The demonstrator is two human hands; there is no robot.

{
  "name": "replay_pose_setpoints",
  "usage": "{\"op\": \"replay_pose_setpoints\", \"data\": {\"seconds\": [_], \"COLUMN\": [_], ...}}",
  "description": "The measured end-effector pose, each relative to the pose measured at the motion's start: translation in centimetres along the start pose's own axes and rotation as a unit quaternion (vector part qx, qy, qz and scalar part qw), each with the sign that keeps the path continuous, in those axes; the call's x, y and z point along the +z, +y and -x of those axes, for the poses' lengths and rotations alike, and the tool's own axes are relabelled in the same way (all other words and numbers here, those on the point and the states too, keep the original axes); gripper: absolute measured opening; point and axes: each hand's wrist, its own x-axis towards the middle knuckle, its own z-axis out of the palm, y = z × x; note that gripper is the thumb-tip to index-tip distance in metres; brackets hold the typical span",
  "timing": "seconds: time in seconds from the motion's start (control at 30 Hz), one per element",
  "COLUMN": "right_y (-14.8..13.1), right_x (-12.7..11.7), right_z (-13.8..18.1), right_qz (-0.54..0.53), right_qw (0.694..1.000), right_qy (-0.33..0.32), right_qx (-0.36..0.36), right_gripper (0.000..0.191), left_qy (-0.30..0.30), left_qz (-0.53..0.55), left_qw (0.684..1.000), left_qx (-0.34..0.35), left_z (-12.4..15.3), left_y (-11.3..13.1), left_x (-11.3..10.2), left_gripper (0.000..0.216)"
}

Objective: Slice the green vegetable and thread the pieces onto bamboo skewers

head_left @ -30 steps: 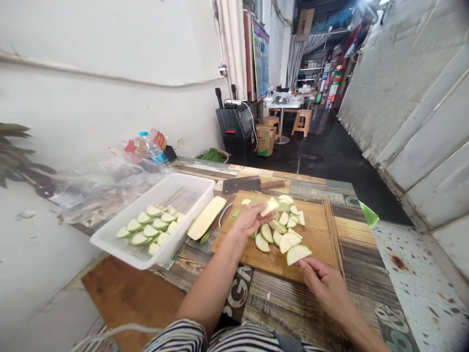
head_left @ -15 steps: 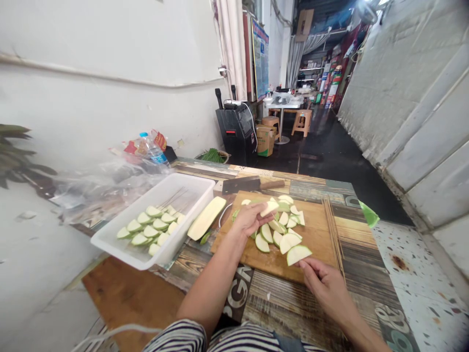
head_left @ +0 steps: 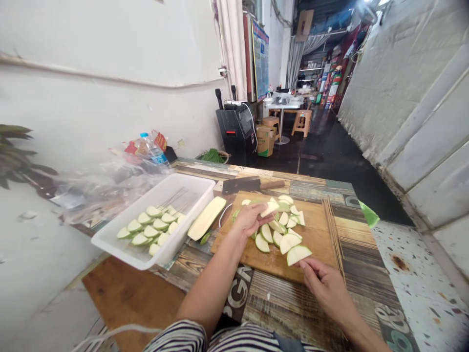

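A: As the left hand sits over the board, what have its fingers got?

B: Thumb and fingers closed on one pale slice, held just above the pile at mid-board.

A: Right hand?

B: Right hand at the board's near edge. Fingers loosely curled, tips just beside the nearest wedge. Whether they pinch anything: cannot tell.

A: Around the board?

B: Skewers in a row along its right side. Cleaver just past its far edge, flat on the table. Long cut half between board and tray, leaning against the tray wall.

A: In the tray?

B: Green-edged pieces at its near end, thin sticks showing beyond them. Bottle further left, near the wall.
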Motion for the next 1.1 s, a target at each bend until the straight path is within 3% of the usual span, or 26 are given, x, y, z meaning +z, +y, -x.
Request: {"op": "replay_pose_setpoints", "data": {"seconds": [0.53, 0.83, 0.97, 1.1], "right_y": [-0.1, -0.5, -0.3, -0.5], "right_x": [0.1, 1.1, 1.4, 1.2], "right_z": [-0.1, 0.0, 0.0, 0.0], "right_qz": [-0.026, -0.079, -0.04, -0.011], "right_qw": [0.999, 0.997, 0.999, 0.999], "right_qy": [-0.007, -0.008, 0.02, 0.046], "right_qx": [0.024, 0.02, -0.007, -0.026], "right_gripper": [0.038, 0.04, 0.037, 0.034], "left_qy": [-0.018, 0.021, 0.048, 0.037], "left_qz": [-0.035, 0.084, 0.107, 0.107], "left_qw": [0.999, 0.996, 0.993, 0.993], "left_qx": [-0.026, -0.001, 0.014, 0.027], "left_z": [0.0, 0.5, 1.1, 1.2], "left_y": [-0.7, -2.4, -2.1, -2.2], "left_x": [0.3, 2.0, 2.8, 2.8], "left_gripper": [0.008, 0.016, 0.01, 0.01]}}
